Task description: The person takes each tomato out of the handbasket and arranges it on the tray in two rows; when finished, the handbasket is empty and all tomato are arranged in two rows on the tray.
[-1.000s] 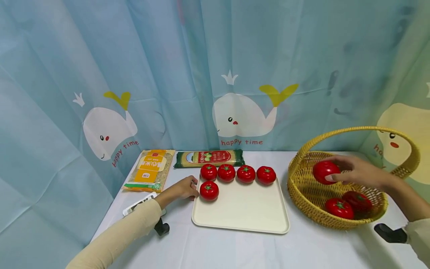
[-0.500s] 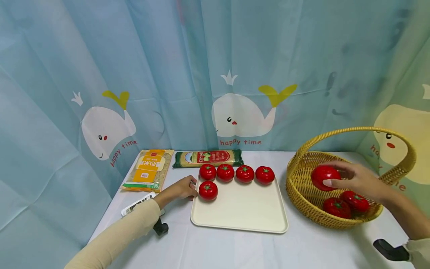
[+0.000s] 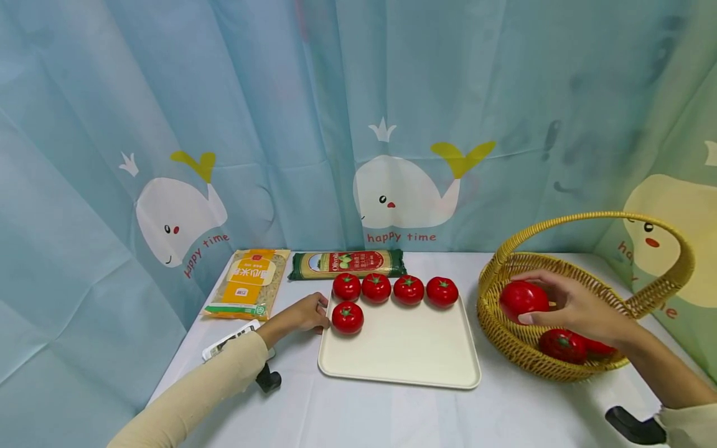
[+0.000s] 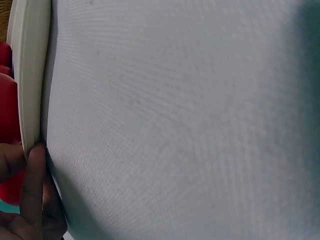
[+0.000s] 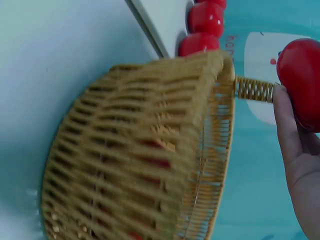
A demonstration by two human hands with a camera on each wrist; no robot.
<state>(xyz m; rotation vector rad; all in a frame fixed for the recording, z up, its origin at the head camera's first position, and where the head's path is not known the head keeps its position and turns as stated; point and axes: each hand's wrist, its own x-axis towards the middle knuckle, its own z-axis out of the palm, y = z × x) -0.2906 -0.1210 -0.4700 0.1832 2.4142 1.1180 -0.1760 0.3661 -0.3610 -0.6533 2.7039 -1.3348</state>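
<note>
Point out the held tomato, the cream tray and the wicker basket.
Held tomato (image 3: 523, 301), head view: middle of its red skin.
Cream tray (image 3: 411, 345), head view: bare floor.
Wicker basket (image 5: 117, 137), right wrist view: woven outer wall.

The tomatoes (image 3: 408, 290) are smooth and shiny. The basket (image 3: 508, 344) is rough, woven wicker. The tray (image 3: 403, 348) looks like smooth, dull plastic. The curtain (image 3: 280, 112) is creased cloth, and the surface (image 3: 381, 417) looks like dull cloth. The bag (image 3: 246, 283) and packet (image 3: 364, 260) look like shiny plastic.
</note>
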